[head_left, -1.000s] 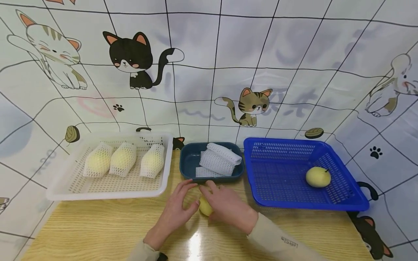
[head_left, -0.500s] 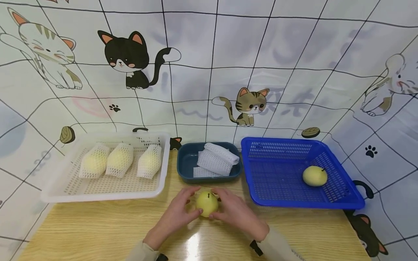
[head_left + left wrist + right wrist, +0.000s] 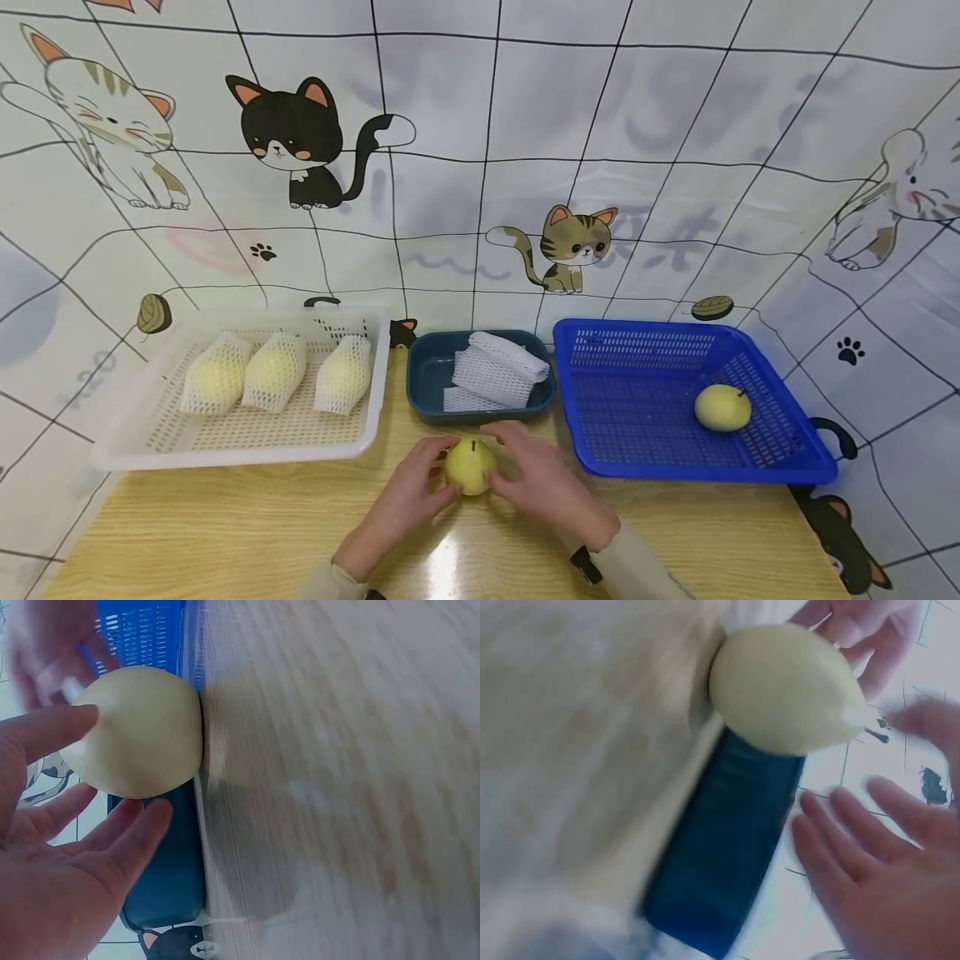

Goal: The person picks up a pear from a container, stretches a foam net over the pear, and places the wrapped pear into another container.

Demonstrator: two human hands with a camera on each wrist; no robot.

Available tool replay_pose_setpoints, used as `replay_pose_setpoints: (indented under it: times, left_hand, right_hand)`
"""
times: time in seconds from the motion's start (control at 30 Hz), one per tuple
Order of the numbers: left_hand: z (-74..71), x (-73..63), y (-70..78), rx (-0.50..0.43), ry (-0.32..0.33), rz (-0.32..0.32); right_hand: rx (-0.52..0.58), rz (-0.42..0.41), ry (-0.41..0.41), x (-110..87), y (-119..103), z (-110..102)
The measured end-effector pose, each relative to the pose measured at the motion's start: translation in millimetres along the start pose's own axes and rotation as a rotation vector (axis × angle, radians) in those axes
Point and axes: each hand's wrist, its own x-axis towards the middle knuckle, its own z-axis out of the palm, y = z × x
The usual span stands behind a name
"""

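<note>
A yellow-green pear point(image 3: 470, 468) stands stem-up on the wooden table, between the two hands. My left hand point(image 3: 405, 493) holds it from the left, thumb in front and fingertips round the far side; the left wrist view shows thumb and fingertips against the pear point(image 3: 139, 735). On the other side, my right hand point(image 3: 546, 479) is spread beside the fruit. In the right wrist view, that hand's fingers point(image 3: 847, 847) are straight and apart from the pear, with the thumb near its stem point(image 3: 877, 735).
Behind the pear sits a dark teal tray point(image 3: 427, 408) with white foam net sleeves point(image 3: 498, 371). At left, a white basket point(image 3: 232, 454) holds three net-wrapped pears point(image 3: 275, 372). A blue basket point(image 3: 622, 454) at right contains one bare pear point(image 3: 722, 407). A cat-patterned wall covering rises behind.
The right hand has drawn back from over the pear to its right side, uncovering it. Most recently the pear has shifted slightly left, and the right fingers have spread away from it.
</note>
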Motion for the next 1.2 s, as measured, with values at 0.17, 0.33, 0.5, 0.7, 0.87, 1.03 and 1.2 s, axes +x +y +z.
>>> replay_pose_setpoints:
  times: [0.17, 0.33, 0.5, 0.7, 0.87, 1.03, 1.2]
  left_hand:
    - [-1.7, -2.4, 0.5, 0.042, 0.052, -0.016]
    - [-3.4, -4.2, -0.1, 0.044, 0.084, -0.033]
    - [-3.7, -5.9, -1.2, 0.028, 0.096, -0.041]
    - [-4.7, -8.6, -1.1, 0.042, 0.119, -0.031]
    - [-6.6, -10.9, 1.3, 0.053, 0.165, -0.033]
    - [-7.5, -11.9, 3.3, 0.018, 0.188, -0.057]
    - [-7.0, -11.6, 2.6, 0.0, 0.222, -0.019]
  right_hand:
    - [-0.062, -0.111, 0.283, 13.8, -4, -10]
    - [-0.213, -0.13, 0.427, 37.4, 0, -12]
    - [-0.307, -0.044, 0.456, 55.8, 11, -9]
    - [-0.318, 0.077, 0.469, 69.4, 23, -1]
    - [-0.347, 0.107, 0.511, 78.9, 29, 4]
    - [-0.407, 0.138, 0.532, 85.2, 34, 7]
    - [-0.386, 0.16, 0.529, 86.8, 41, 11]
